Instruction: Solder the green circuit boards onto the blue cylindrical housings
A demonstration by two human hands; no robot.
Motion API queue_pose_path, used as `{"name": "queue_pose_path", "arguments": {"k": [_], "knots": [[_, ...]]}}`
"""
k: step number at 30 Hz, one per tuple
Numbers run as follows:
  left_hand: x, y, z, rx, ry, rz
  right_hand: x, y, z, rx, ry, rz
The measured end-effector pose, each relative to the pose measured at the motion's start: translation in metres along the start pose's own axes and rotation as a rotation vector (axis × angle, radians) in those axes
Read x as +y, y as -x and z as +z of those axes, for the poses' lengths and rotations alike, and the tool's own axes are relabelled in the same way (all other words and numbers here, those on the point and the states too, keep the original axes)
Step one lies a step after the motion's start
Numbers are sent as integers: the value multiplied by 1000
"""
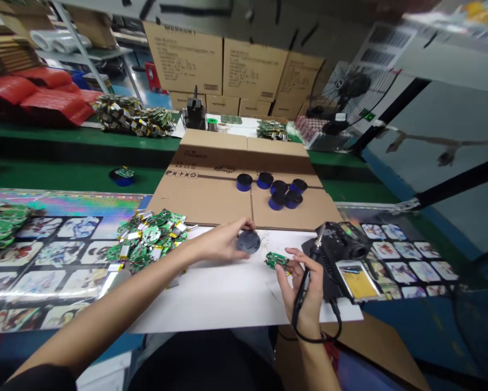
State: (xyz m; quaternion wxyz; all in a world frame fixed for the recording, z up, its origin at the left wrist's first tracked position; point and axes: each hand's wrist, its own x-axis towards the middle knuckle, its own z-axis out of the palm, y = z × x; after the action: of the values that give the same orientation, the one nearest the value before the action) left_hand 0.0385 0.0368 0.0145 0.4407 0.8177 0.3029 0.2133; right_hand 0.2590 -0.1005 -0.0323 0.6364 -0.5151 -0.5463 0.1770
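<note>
My left hand (229, 240) is closed around a small round dark-grey housing (248, 242) over the white work surface. Between the thumb and fingers of my right hand (303, 282) is a green circuit board (275, 260). A soldering iron (309, 277) with a black handle and cord also lies in that hand, its tip pointing up. To the left of my left hand is a heap of green circuit boards (150, 233) with silver battery cells among them. Several round black-and-blue housings (277, 200) stand on the flattened cardboard (211, 198) beyond my hands.
A black soldering station (341, 241) stands at the right, beside a tray with a yellow sponge (360, 282). Another housing with a board (122, 175) sits on the green belt. More boards (3, 222) lie far left. A fan (345, 87) and cartons (187, 60) stand behind.
</note>
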Motion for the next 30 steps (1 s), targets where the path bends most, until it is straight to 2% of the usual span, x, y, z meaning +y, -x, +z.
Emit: {"name": "queue_pose_path", "arguments": {"k": [4,6,8,11,15,17,21,23,27,30], "knots": [[4,68,-4,-87,-27,-100,0,6,3,-94,-13,96],[4,87,-2,-108,-20,-145,-1,7,8,-169,0,118],[3,98,4,-95,-9,-148,-3,6,13,-238,43,78],[1,103,21,33,-34,-119,-8,3,16,-323,123,-7],[-2,107,46,392,-44,-126,-12,3,21,-413,170,-31],[-4,111,56,510,58,-167,-12,5,26,-456,169,-34],[-7,120,68,592,518,-298,-14,5,48,-546,163,-77],[-8,122,70,624,662,-352,-16,4,62,-578,170,-138],[-7,120,69,654,716,-367,-16,0,79,-568,201,-258],[-7,117,67,665,712,-358,-14,3,76,-516,222,-294]]}}
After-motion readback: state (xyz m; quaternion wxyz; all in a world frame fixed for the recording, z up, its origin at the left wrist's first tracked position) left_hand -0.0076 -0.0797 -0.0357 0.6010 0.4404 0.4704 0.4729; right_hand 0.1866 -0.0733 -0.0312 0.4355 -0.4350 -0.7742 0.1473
